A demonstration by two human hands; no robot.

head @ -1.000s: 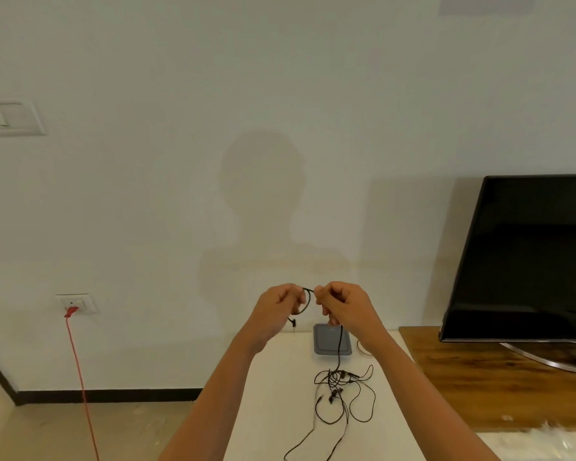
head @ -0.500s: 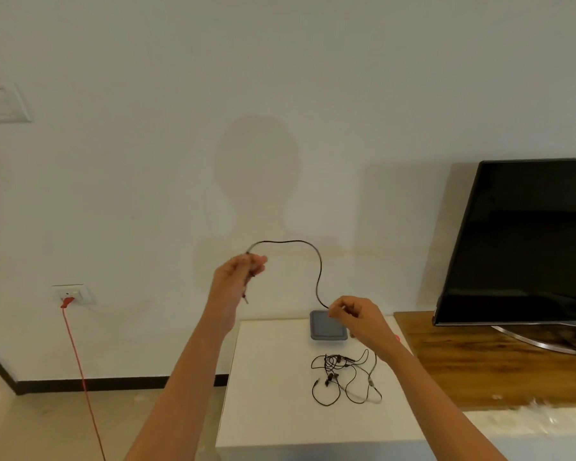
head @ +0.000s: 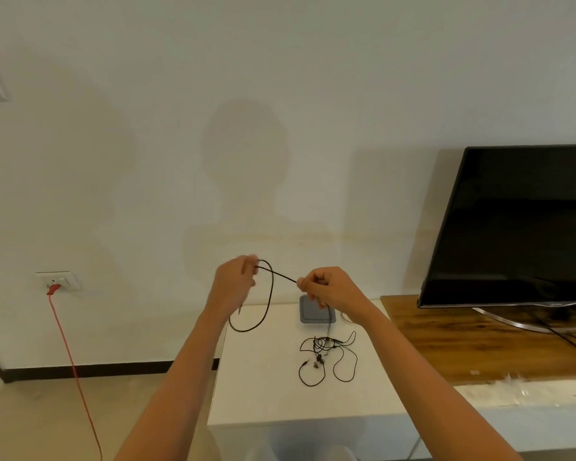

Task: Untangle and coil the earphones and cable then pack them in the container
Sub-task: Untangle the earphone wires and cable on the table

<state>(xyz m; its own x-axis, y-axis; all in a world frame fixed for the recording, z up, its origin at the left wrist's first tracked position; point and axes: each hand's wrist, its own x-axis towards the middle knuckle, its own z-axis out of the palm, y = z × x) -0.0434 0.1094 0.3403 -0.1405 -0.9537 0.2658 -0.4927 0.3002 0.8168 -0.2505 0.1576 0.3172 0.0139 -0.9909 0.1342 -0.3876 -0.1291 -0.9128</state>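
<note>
2 hands are up over the tabletop (head: 263, 387), each pinching the same black cable (head: 272, 287). The left hand (head: 235, 284) grips it between thumb and curled fingers. The right hand (head: 330, 287) pinches it further along, so a short straight run spans the gap between them.

Half a second ago the hands were well apart, the left one raised and the cable arching high between them. Now they have drawn near again, and the slack hangs as 1 loop below the left hand. By my reading, that is the first turn of a coil: 1 length pulled free and then gathered. The task looks early, since most of the wire is not yet coiled.

From the right hand the cable drops to 1 tangle (head: 323, 347) lying on the tabletop, where the earphones appear to be. I cannot tell how many separate cords are in that knot. Just behind it sits 1 grey container (head: 313, 316), with nothing packed in it that I can see.

Off the task: 1 dark television (head: 519, 227) on a wooden bench to the right, and 1 red cord (head: 67, 344) hanging from 1 wall socket (head: 59, 280) on the left
</note>
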